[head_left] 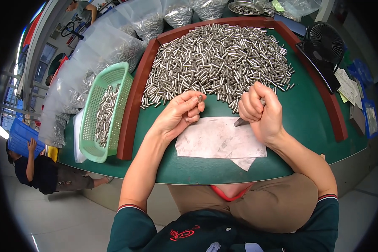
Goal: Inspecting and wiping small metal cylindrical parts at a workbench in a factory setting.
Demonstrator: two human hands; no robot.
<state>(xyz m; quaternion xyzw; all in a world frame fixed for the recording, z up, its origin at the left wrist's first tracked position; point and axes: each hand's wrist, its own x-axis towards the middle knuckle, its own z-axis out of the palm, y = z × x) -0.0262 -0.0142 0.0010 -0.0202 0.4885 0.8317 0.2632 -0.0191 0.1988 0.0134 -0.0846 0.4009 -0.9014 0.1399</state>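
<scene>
A big heap of small silver metal cylinders covers the far part of a green work surface framed by a brown wooden rim. My left hand pinches one small metal cylinder between thumb and fingertips, just in front of the heap. My right hand is closed around a dark pointed tool whose tip sticks out toward the left. Both hands hover over a stained white paper sheet lying on the green surface.
A light green plastic basket with several cylinders stands at the left outside the rim. Clear bags of metal parts pile up behind it. A black fan stands at the right, papers beyond. A person sits at lower left.
</scene>
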